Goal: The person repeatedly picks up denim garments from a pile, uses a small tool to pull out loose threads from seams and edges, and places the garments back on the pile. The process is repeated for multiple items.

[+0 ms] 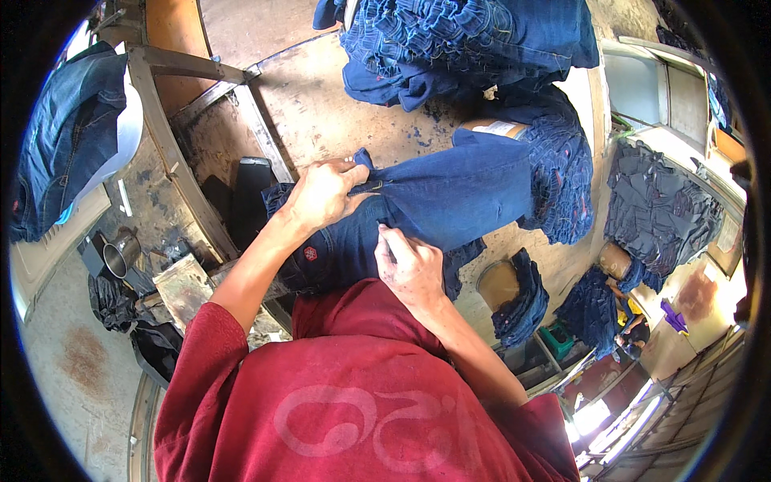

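A pair of dark blue jeans (466,197) lies stretched across in front of me, its legs reaching right and a small red patch on the near left part. My left hand (325,193) is closed on the jeans near the zip fly, with fingers and thumb pinching the denim edge. Just right of and nearer than it, my right hand (411,271) is curled closed above the denim. Something small and dark shows between its fingers, too small to name. Whether the right hand also grips the cloth cannot be made out.
A large heap of gathered jeans (466,40) sits at the far side, with more bunched denim (562,177) at the right. Dark trousers (658,205) are piled farther right. On the left stand a wooden frame (165,136), hanging jeans (68,136) and a metal mug (120,253).
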`<control>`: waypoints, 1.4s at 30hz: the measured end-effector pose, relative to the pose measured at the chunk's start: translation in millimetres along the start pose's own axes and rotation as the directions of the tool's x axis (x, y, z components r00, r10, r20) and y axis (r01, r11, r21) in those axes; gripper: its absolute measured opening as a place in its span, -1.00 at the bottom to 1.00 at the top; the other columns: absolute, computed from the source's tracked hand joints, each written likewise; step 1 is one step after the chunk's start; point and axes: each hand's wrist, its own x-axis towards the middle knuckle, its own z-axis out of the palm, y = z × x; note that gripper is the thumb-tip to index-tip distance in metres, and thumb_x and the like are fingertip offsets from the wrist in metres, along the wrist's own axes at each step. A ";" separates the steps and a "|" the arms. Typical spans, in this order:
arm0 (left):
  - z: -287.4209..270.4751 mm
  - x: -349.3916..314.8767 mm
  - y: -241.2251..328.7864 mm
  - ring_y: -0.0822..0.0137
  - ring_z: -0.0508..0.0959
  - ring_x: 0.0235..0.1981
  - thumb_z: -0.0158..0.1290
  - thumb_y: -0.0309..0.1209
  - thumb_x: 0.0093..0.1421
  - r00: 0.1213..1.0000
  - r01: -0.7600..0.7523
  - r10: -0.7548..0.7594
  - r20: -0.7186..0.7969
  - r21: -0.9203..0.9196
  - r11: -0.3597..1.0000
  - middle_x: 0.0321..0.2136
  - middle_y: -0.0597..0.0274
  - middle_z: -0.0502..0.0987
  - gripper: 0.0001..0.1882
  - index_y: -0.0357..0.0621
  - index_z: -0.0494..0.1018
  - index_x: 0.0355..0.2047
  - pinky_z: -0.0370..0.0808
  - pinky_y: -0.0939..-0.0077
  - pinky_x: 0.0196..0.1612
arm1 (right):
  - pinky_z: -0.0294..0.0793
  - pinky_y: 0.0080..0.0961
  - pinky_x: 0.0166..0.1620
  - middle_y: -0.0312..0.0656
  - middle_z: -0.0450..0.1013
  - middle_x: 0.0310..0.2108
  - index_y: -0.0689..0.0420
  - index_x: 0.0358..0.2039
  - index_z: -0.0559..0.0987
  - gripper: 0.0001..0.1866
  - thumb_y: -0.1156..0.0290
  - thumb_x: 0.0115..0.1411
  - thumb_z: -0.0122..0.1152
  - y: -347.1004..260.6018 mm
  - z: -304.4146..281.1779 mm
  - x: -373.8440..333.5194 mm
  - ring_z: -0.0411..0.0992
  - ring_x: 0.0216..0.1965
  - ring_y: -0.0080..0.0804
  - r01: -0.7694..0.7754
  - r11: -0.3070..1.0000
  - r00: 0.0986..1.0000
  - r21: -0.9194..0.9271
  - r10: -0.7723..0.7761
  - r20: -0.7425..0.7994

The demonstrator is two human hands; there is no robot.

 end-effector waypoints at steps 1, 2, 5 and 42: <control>-0.5 0.2 -0.2 -0.17 0.73 -0.26 0.48 -0.42 0.06 1.000 0.000 0.000 -0.006 -0.004 1.000 -0.31 -0.09 0.70 -0.59 -0.11 0.67 -0.06 0.71 0.07 -0.18 | 0.59 -0.25 -0.53 -0.16 0.54 -0.63 0.10 -0.20 0.66 -0.92 0.48 0.29 0.36 -0.7 1.3 -2.6 0.60 -0.62 -0.18 0.011 0.999 1.000 -0.053 -0.011 0.006; -0.4 0.6 0.0 -0.18 0.72 -0.27 0.47 -0.44 0.05 0.999 -0.026 0.024 -0.042 -0.030 0.999 -0.33 -0.08 0.69 -0.62 -0.13 0.65 -0.11 0.70 0.06 -0.19 | 0.60 -0.25 -0.53 -0.16 0.54 -0.63 0.10 -0.19 0.66 -0.90 0.50 0.28 0.36 -1.2 1.4 -5.5 0.60 -0.61 -0.19 0.000 0.994 0.999 -0.109 0.006 0.049; -0.6 0.0 0.6 -0.17 0.72 -0.27 0.48 -0.44 0.03 0.997 -0.034 0.033 -0.067 -0.022 0.999 -0.34 -0.06 0.68 -0.65 -0.15 0.61 -0.19 0.70 0.07 -0.20 | 0.61 -0.25 -0.51 -0.17 0.56 -0.61 0.11 -0.13 0.68 -0.82 0.51 0.24 0.37 -0.9 1.5 -10.1 0.60 -0.59 -0.20 0.041 0.996 0.999 -0.077 -0.039 0.024; 1.9 0.9 3.8 -0.16 0.72 -0.30 0.48 -0.39 0.06 0.998 0.017 -0.015 -0.066 0.033 0.999 -0.37 -0.03 0.67 -0.64 -0.12 0.67 -0.13 0.68 0.06 -0.23 | 0.59 -0.24 -0.52 -0.12 0.56 -0.59 0.15 -0.11 0.67 -0.82 0.53 0.26 0.35 9.3 -1.7 -9.2 0.60 -0.59 -0.18 -0.061 0.994 0.998 0.086 0.062 -0.011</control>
